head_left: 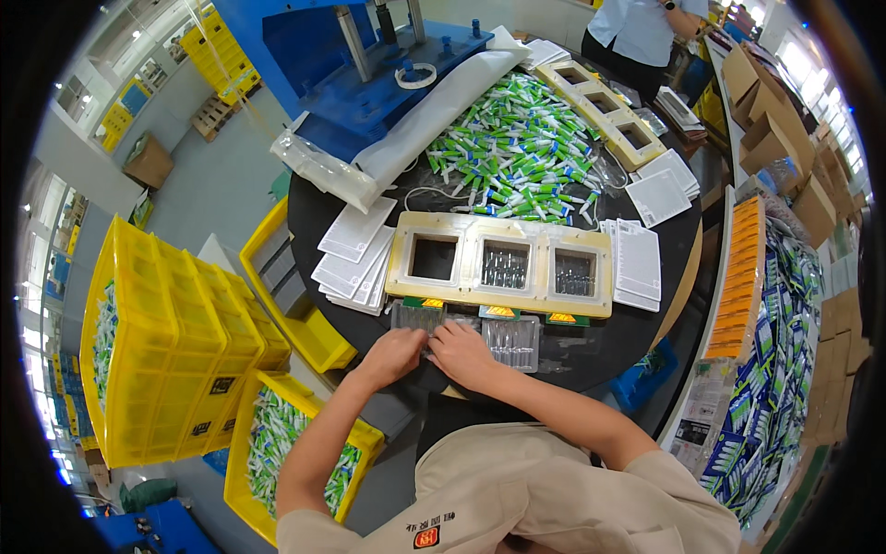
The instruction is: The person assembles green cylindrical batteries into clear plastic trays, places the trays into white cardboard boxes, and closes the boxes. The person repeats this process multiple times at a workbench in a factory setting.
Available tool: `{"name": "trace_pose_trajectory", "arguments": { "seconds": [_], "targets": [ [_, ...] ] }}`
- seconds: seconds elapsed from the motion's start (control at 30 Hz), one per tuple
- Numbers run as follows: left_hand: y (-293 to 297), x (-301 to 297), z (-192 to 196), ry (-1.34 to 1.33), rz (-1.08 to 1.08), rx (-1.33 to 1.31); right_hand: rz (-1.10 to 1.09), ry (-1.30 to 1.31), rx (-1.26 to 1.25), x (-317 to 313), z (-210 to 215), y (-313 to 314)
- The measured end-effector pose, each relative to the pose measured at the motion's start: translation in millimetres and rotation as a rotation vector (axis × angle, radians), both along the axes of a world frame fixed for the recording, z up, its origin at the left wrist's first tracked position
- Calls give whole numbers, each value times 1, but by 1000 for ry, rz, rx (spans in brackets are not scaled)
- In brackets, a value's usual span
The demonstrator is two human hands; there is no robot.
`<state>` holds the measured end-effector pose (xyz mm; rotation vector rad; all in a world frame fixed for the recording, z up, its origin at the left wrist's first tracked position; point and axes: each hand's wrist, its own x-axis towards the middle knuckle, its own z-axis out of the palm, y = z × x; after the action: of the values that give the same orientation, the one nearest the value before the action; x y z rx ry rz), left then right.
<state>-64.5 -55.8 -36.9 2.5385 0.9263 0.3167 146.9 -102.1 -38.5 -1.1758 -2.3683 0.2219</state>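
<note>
My left hand (397, 356) and my right hand (460, 353) meet at the table's near edge, fingers curled and pressed at the lower edge of a clear plastic blister (415, 317). Their fingertips partly hide it. Right of my right hand lies another clear blister (511, 345) with moulded hollows. Just beyond stands a pale yellow fixture (469, 294) with three framed windows. Clear blisters show in its middle and right windows; the left window looks dark. Small yellow-and-green cards (498, 312) stick out along the fixture's near side.
A heap of green-and-white tubes (517, 138) covers the black round table (355, 319) behind. White card stacks (355, 249) flank the fixture. A blue press (369, 102) stands far left. Yellow crates (175, 342) stand left. At right are packed cards (775, 369). Another person (637, 37) stands far back.
</note>
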Motion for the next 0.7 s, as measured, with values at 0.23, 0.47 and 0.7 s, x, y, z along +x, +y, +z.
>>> {"name": "trace_pose_trajectory", "arguments": {
  "seconds": [0.23, 0.47, 0.7],
  "targets": [
    [-42, -4, -21, -370, 603, 95, -32, 3, -131, -20, -13, 6],
    [-69, 10, -35, -609, 821, -63, -62, 238, -91, -14, 9, 3],
    [-62, 13, -34, -442, 832, -39, -103, 310, -253, -3, 18, 7]
  ]
}}
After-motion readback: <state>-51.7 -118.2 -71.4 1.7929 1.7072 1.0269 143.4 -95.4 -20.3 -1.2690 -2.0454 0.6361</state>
